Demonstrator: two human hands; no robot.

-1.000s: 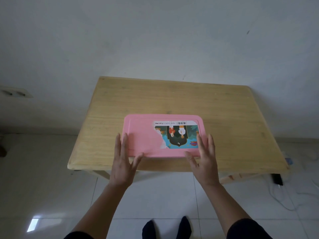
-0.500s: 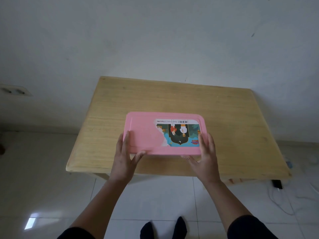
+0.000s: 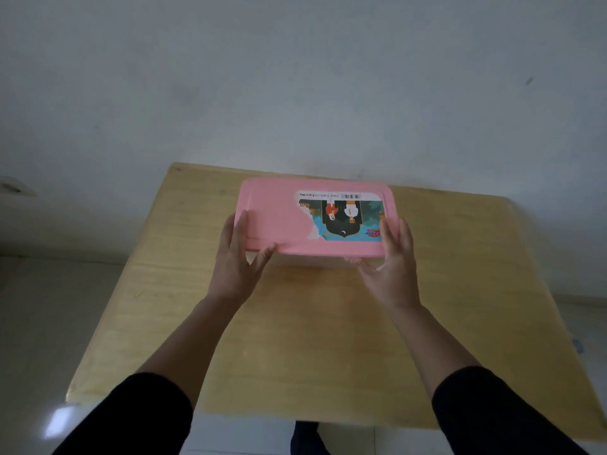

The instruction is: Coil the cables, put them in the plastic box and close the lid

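- Nearest the camera, two black sleeves (image 3: 141, 412) come in from the bottom edge, and a dark foot (image 3: 303, 438) shows on the pale tiled floor (image 3: 42, 323) between them.
- Both bare forearms reach forward over the near part of the wooden table (image 3: 295, 339).
- The left hand (image 3: 238, 261) has its grip on the near left corner of the plastic box (image 3: 279, 218): the thumb lies along the near edge of the lid, and the fingers run up the left end.
- The right hand (image 3: 391, 267) has its grip on the near right corner: the fingers lie up the right end of the box beside the label, and the thumb tucks under the near edge.
- The box is pink and rectangular, with its pink lid (image 3: 272, 205) on top and sitting flat all round as far as the view shows. A strip of the paler box body shows under the lid's near edge. Whether the box rests on the table or is held just above it cannot be told.
- A colourful printed label (image 3: 345, 218) with a barcode covers the right part of the lid and reads upside down from here.
- The box sits over the far half of the table, near its back edge.
- No cables are visible; the box's inside is hidden by the lid.
- Behind the table stands a plain pale wall (image 3: 295, 77), with a wall socket (image 3: 13, 188) at the far left edge.
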